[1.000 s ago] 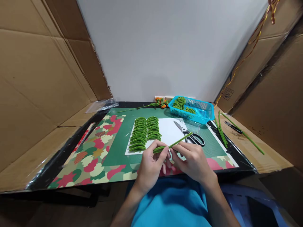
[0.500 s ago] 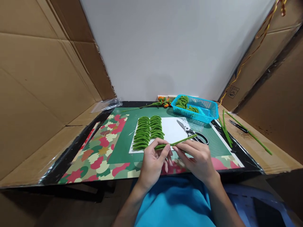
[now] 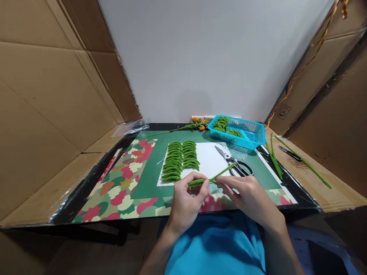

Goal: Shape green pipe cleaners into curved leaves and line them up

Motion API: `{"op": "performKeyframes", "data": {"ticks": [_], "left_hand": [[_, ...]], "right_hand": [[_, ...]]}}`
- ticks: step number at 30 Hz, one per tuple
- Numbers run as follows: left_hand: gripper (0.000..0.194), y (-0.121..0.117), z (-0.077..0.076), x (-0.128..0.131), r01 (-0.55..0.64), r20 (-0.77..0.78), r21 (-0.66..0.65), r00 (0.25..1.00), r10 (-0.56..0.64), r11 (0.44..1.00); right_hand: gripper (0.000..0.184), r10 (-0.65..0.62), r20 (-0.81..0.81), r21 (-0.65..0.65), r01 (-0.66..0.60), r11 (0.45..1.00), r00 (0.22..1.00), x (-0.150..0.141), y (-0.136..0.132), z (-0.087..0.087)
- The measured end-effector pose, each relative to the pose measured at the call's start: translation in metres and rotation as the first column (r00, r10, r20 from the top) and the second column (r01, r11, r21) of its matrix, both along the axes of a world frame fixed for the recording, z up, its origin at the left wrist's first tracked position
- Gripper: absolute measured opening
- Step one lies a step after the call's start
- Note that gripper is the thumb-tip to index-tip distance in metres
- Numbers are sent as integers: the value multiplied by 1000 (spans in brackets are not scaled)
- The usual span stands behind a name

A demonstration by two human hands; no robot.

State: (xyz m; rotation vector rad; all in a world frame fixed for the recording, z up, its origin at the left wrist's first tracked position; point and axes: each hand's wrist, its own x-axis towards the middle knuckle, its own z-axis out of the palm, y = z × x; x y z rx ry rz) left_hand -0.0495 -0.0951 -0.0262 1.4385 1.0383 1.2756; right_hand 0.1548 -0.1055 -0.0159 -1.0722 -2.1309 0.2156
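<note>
Between the thumb and fingers of my left hand (image 3: 187, 198) is a folded green pipe cleaner (image 3: 197, 183), one straight end of it slanting up to the right. My right hand (image 3: 248, 194) pinches the same piece close to my left fingertips; the exact grip is partly hidden by the fingers. Just beyond lie two columns of curved green pipe-cleaner pieces (image 3: 172, 162) on a white sheet (image 3: 210, 154). Scissors with black and white handles (image 3: 229, 157) rest past my right hand, blades pointing up and left.
A blue plastic basket (image 3: 255, 143) holding more curved green pieces stands at the back right. Orange flowers on a green stem (image 3: 200, 124) lie behind. Loose green stems (image 3: 275, 162) and a dark-handled tool (image 3: 289, 152) are on the right. Cardboard walls (image 3: 57, 76) flank the table.
My right hand has shifted slightly right and down and its grip has turned. The free end of the pipe cleaner now slants up more steeply.
</note>
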Motion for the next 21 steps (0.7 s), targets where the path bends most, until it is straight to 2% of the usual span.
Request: {"op": "performKeyframes", "data": {"ticks": [4, 10, 15, 21], "left_hand": [[20, -1, 3, -1, -24, -74, 94, 997, 31, 995], [20, 0, 6, -4, 54, -94, 68, 994, -48, 996], [19, -3, 8, -3, 101, -141, 58, 986, -92, 993], [17, -1, 10, -1, 123, -211, 91, 972, -101, 988]], "right_hand": [[17, -39, -23, 67, 40, 997, 999, -5, -2, 1], [14, 17, -56, 93, -11, 996, 998, -9, -5, 6], [12, 29, -70, 73, -24, 997, 997, -6, -8, 9], [15, 60, -91, 33, -57, 998, 994, -10, -7, 3]]}}
